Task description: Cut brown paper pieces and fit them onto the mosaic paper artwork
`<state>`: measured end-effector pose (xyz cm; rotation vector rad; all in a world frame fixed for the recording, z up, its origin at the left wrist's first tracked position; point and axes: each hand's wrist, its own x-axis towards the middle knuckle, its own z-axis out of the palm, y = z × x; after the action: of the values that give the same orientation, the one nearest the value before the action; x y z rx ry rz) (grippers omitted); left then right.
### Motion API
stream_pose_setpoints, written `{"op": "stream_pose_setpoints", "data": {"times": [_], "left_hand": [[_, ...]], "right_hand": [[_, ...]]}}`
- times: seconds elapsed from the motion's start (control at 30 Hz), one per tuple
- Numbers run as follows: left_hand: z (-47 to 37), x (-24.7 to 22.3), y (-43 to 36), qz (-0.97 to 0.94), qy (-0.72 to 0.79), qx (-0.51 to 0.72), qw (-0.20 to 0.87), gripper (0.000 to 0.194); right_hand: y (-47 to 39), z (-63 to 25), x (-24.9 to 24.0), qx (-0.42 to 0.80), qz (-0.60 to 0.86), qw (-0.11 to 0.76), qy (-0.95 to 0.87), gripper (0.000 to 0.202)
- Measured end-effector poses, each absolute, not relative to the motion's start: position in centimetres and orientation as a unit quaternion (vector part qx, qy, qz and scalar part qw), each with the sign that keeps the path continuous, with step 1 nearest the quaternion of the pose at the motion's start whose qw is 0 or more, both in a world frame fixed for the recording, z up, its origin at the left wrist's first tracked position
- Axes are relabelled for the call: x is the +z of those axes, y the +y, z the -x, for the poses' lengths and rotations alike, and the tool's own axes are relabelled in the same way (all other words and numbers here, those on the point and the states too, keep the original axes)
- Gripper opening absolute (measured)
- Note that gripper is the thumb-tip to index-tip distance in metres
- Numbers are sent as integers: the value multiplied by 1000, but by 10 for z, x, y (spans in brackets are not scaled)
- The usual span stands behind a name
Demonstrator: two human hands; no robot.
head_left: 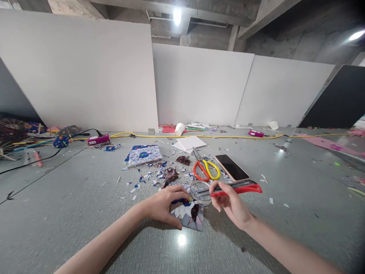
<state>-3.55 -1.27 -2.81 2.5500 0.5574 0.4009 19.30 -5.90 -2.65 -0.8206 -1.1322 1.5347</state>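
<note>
A small square board (186,222) covered in a patchwork of pale, blue and dark scraps lies on the floor. My left hand (164,205) curls over its left side, thumb at the near edge and fingers on top, gripping it. In my right hand (232,205) is a red utility knife (248,188), its blade end pointing left. That end reaches over a roll of tape (201,201), which stands at the board's far edge. Just beyond lie scissors (207,170) with red and yellow handles, and a dark phone (232,167).
Scraps of patterned material (171,176) litter the floor. Farther off are a second patchwork board (145,155) and white cards (190,143). A yellow cable (171,136) runs before white panels (202,83), near a paper cup (179,129) and a purple power strip (98,139).
</note>
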Motion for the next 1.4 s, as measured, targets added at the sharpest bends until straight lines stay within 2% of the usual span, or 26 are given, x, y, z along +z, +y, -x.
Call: {"op": "stream_pose_setpoints", "data": {"times": [0.07, 0.23, 0.6, 0.87, 1.1, 1.27, 1.4], "left_hand": [[35, -28, -13, -935, 207, 147, 246, 62], [36, -26, -13, -935, 209, 148, 245, 62], [36, -26, -14, -933, 210, 153, 249, 61], [36, -26, -14, -933, 204, 155, 252, 61], [36, -26, -13, -933, 212, 152, 248, 61], [36, -27, -13, -935, 206, 149, 248, 61], [36, -27, -13, -936, 211, 143, 242, 62]], "right_hand": [[-59, -193, -25, 634, 356, 514, -455, 32], [-54, -196, -21, 631, 345, 544, -432, 12], [-38, -209, -7, 623, 320, 616, -360, 14], [-38, -209, -13, 581, 340, 629, -388, 13], [-41, -208, -14, 578, 354, 624, -390, 14], [-48, -203, -13, 612, 370, 558, -421, 18], [-54, -198, -23, 495, 407, 557, -529, 17]]}}
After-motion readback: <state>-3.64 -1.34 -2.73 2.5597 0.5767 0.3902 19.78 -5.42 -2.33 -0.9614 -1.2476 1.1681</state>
